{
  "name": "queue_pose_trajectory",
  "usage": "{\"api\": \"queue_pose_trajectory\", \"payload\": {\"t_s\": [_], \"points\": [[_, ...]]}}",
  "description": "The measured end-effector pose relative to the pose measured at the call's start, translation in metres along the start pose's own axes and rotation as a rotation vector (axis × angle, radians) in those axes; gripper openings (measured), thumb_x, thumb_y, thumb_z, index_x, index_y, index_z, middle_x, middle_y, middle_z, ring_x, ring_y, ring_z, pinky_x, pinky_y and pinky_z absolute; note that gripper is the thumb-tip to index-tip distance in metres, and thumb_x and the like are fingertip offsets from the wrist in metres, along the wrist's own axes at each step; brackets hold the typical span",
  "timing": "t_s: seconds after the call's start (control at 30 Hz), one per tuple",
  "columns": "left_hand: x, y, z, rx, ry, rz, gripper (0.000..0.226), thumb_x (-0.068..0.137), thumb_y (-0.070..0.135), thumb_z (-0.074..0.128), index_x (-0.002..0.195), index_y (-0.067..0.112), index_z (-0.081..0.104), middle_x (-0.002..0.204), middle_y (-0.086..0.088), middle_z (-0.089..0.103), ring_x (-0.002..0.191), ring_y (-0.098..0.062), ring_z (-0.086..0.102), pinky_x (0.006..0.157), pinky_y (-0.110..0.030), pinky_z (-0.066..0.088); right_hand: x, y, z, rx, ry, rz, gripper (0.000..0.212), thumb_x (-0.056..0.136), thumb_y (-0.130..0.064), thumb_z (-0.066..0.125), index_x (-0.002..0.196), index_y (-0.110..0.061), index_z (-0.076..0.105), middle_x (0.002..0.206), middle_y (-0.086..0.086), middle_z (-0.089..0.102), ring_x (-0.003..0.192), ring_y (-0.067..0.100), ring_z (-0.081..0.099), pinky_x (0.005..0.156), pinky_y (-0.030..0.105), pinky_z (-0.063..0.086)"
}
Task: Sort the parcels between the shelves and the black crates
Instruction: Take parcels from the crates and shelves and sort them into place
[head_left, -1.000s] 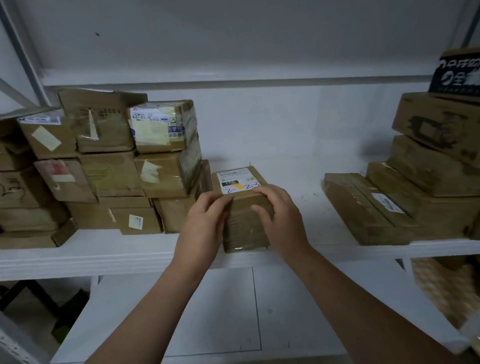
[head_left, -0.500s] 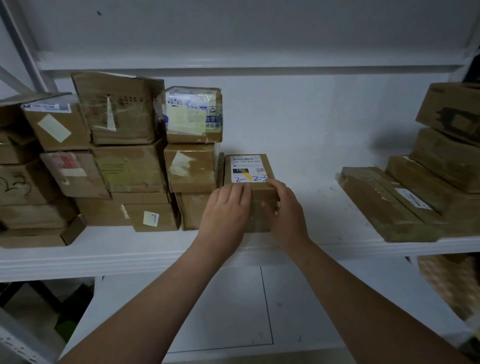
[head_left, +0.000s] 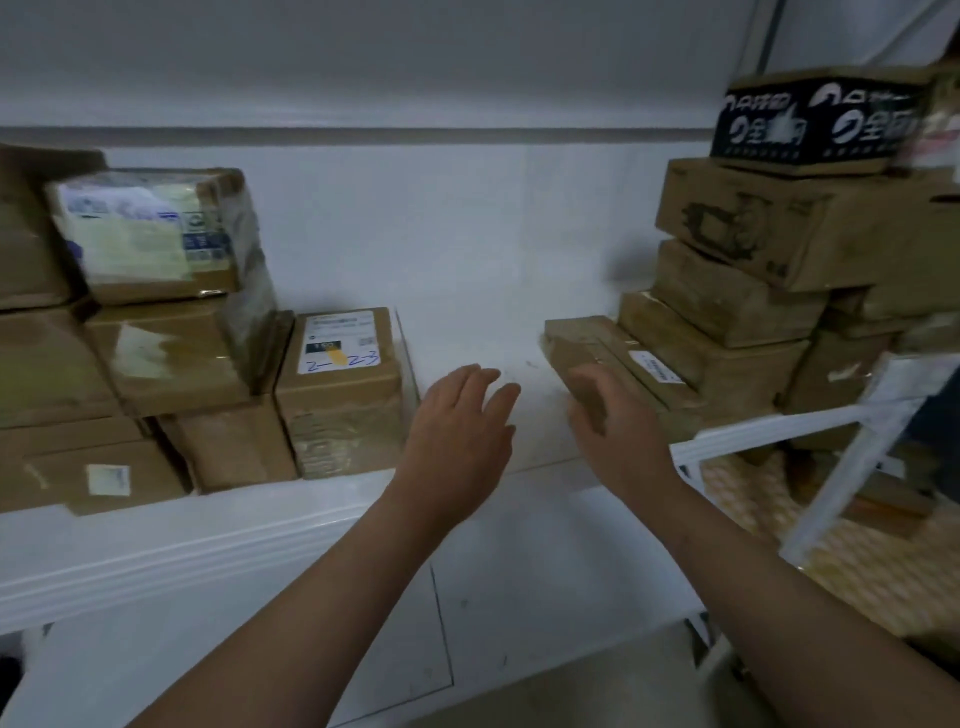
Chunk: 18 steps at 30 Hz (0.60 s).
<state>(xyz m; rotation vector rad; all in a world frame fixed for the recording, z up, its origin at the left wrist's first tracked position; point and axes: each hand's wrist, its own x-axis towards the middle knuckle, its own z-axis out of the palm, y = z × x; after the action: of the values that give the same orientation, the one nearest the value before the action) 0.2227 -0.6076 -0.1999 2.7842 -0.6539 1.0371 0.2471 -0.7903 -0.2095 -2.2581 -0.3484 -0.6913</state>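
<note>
A small brown parcel (head_left: 340, 395) with a white label marked in blue pen stands on the white shelf (head_left: 467, 332), pressed against the left stack of cardboard parcels (head_left: 171, 353). My left hand (head_left: 460, 421) hovers open just right of it, holding nothing. My right hand (head_left: 613, 421) is also open, fingers apart, in front of the flat brown parcel (head_left: 587, 343) at the foot of the right stack (head_left: 753, 291). Neither hand touches a parcel.
A black-printed box (head_left: 815, 119) tops the right stack. The shelf's front lip (head_left: 182, 551) runs across below my wrists. A white metal frame (head_left: 852, 452) and a yellowish patterned floor (head_left: 779, 525) lie at lower right. A lower white shelf (head_left: 519, 597) sits beneath.
Both hands have let go of the labelled parcel, which now stands against the left stack. The hands have drawn back and to the right; the view has swung right.
</note>
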Motion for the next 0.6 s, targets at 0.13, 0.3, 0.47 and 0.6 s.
{"api": "queue_pose_trajectory", "payload": {"t_s": [0.13, 0.3, 0.47, 0.6], "points": [[0.022, 0.054, 0.029, -0.075, -0.028, 0.033, 0.046, 0.073, 0.022, 0.079, 0.114, 0.007, 0.065, 0.117, -0.016, 0.064, 0.109, -0.034, 0.061, 0.090, -0.043, 0.050, -0.009, 0.046, -0.044, -0.080, 0.000, 0.096, 0.027, 0.092, -0.010, 0.055, 0.119, -0.014, 0.060, 0.124, 0.002, 0.058, 0.113, 0.018, 0.053, 0.091, 0.026, 0.042], [0.055, 0.106, 0.066, -0.121, -0.100, 0.062, 0.058, 0.067, 0.031, 0.083, 0.114, 0.004, 0.063, 0.119, -0.016, 0.063, 0.111, -0.033, 0.060, 0.093, -0.041, 0.049, -0.015, 0.092, -0.077, -0.130, -0.091, 0.210, 0.038, 0.093, -0.009, 0.054, 0.130, -0.013, 0.054, 0.134, 0.005, 0.051, 0.118, 0.022, 0.050, 0.092, 0.021, 0.036], [0.073, 0.128, 0.096, 0.031, -0.271, 0.092, 0.091, 0.069, 0.052, 0.077, 0.141, 0.010, 0.040, 0.140, -0.015, 0.047, 0.129, -0.033, 0.044, 0.111, -0.045, 0.028, -0.018, 0.113, -0.087, 0.264, -0.233, 0.297, 0.054, 0.090, 0.005, 0.049, 0.137, -0.023, 0.044, 0.132, 0.002, 0.055, 0.121, 0.014, 0.052, 0.101, 0.029, 0.042], [0.051, 0.120, 0.098, 0.197, -0.253, -0.012, 0.087, 0.048, 0.051, 0.087, 0.121, 0.015, 0.056, 0.109, -0.011, 0.060, 0.098, -0.032, 0.058, 0.090, -0.046, 0.047, -0.022, 0.115, -0.086, 0.437, -0.365, 0.225, 0.060, 0.090, 0.008, 0.045, 0.122, -0.042, 0.044, 0.121, -0.016, 0.057, 0.117, -0.006, 0.050, 0.103, 0.025, 0.038]]}}
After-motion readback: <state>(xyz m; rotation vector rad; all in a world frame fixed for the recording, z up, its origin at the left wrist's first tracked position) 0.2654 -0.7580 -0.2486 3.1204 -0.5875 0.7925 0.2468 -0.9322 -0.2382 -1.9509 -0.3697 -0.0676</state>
